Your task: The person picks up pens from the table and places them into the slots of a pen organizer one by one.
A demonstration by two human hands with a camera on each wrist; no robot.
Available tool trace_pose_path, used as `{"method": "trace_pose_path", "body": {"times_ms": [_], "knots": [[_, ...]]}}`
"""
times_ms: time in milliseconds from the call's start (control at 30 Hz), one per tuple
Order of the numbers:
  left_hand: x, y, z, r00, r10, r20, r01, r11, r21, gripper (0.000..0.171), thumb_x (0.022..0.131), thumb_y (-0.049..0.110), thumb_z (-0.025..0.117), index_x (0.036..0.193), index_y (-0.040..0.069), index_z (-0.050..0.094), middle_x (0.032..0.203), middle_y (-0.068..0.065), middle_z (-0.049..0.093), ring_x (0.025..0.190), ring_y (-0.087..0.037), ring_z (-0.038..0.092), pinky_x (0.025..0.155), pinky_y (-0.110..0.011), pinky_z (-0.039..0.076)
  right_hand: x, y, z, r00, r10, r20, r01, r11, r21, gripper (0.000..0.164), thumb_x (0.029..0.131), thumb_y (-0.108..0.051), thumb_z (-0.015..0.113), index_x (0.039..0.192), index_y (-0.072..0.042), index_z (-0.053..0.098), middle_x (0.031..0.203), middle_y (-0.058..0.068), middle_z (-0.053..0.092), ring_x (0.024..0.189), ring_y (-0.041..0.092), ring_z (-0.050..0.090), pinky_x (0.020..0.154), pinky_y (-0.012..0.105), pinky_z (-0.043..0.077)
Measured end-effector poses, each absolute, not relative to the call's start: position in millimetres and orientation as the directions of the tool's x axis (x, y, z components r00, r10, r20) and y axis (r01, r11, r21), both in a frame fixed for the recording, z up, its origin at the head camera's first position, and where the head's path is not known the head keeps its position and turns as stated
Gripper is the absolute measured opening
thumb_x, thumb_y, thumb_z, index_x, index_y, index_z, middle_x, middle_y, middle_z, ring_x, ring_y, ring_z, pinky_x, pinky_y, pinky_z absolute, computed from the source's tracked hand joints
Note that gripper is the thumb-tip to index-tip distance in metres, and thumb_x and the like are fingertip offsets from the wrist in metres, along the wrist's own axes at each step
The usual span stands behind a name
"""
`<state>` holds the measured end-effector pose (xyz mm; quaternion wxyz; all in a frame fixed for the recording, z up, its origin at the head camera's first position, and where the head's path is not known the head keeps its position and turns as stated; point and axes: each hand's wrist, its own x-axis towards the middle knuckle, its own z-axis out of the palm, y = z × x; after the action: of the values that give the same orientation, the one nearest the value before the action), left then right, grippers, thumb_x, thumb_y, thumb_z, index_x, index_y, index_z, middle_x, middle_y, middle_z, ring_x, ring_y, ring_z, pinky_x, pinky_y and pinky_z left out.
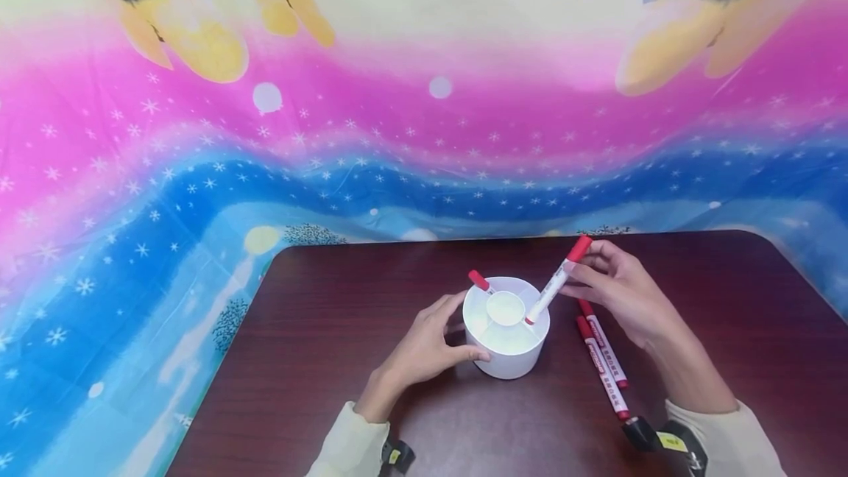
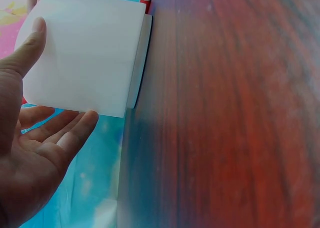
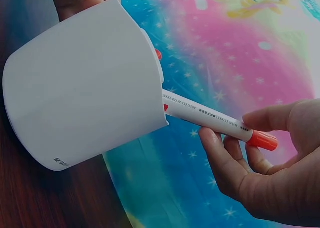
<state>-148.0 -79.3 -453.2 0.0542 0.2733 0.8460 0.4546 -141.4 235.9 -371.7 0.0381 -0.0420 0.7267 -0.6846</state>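
A round white pen holder [image 1: 506, 366] with compartments around a central cup stands on the table. My left hand [image 1: 424, 344] holds its left side, thumb [image 2: 35, 42] on the near wall and fingers toward the back. Between thumb and fingers, my right hand [image 1: 623, 289] pinches a white whiteboard marker [image 1: 555, 287] near its red cap. The marker slants down to the left, its lower end inside the holder's rim in a right-hand compartment. Another red-capped marker [image 1: 478, 280] leans in a compartment at the back left.
Two more red-capped whiteboard markers, a front one [image 1: 606, 374] and a back one [image 1: 609, 352], lie side by side right of the holder, below my right hand. The dark wooden table [image 1: 298, 359] ends at a colourful printed cloth [image 1: 397, 131] behind.
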Motion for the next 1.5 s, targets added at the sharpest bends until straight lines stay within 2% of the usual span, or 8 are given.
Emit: {"method": "trace_pose_path", "body": {"times_ms": [400, 833, 1267, 1500], "knots": [[-149, -80, -452, -0.843, 0.511, 0.166, 0.424, 0.442, 0.790, 0.102, 0.080, 0.040, 0.096, 0.165, 0.023, 0.043, 0.149, 0.001, 0.061, 0.136, -0.017, 0.065, 0.111, -0.027, 0.056, -146, 232, -376, -0.990, -0.134, -0.046, 0.033, 0.095, -0.995, 0.034, 0.107, -0.008, 0.064, 0.133, 0.002, 0.045, 0.113, 0.002, 0.063, 0.097, 0.010, 0.075, 0.088, 0.029, 0.066], [-148, -80, -454, -0.845, 0.512, 0.157, 0.404, 0.419, 0.813, 0.101, 0.080, 0.039, 0.096, 0.165, 0.024, 0.043, 0.152, 0.000, 0.059, 0.137, -0.017, 0.065, 0.109, -0.023, 0.055, -146, 229, -382, -0.989, -0.143, -0.047, 0.029, 0.128, -0.991, 0.039, 0.108, -0.010, 0.064, 0.138, 0.004, 0.044, 0.114, 0.002, 0.063, 0.100, 0.009, 0.072, 0.089, 0.033, 0.067], [-149, -79, -454, -0.848, 0.510, 0.147, 0.400, 0.432, 0.808, 0.102, 0.079, 0.038, 0.097, 0.165, 0.025, 0.043, 0.149, 0.002, 0.060, 0.137, -0.015, 0.064, 0.109, -0.022, 0.054, -145, 226, -385, -0.987, -0.153, -0.039, 0.019, 0.126, -0.992, 0.033, 0.107, -0.011, 0.066, 0.133, 0.001, 0.051, 0.112, 0.002, 0.065, 0.100, 0.009, 0.072, 0.089, 0.033, 0.067], [-149, -79, -455, -0.844, 0.513, 0.158, 0.403, 0.411, 0.818, 0.101, 0.079, 0.037, 0.097, 0.164, 0.023, 0.044, 0.149, 0.000, 0.060, 0.136, -0.016, 0.065, 0.108, -0.022, 0.055, -145, 222, -386, -0.986, -0.165, -0.035, 0.010, 0.148, -0.989, 0.035, 0.106, -0.011, 0.068, 0.134, 0.005, 0.053, 0.113, 0.005, 0.065, 0.100, 0.009, 0.072, 0.088, 0.032, 0.067]]}}
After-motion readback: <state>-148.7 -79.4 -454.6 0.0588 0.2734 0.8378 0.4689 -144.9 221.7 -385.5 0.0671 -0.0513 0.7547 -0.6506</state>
